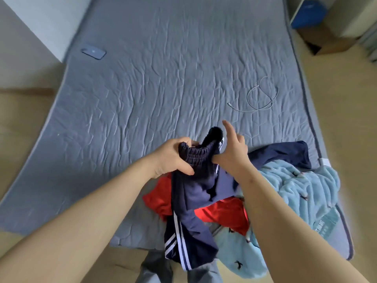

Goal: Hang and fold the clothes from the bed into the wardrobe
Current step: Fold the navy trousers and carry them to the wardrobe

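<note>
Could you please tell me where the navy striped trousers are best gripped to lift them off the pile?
Grip the gathered elastic waistband from above at its right end, opposite the left hand gripping its left end. It is the thickest, bunched edge and is raised, while the legs hang down over the red garment.

Red garment [220, 215] largely hidden beneath navy trousers [191, 211]. Right hand [232, 152]: thumb tip concealed behind the waistband [195, 155]. Label [324, 225] print on light-blue fleece [302, 186] illegible. Blue object [308, 13], upper right, blurred; identity indeterminate.
</note>
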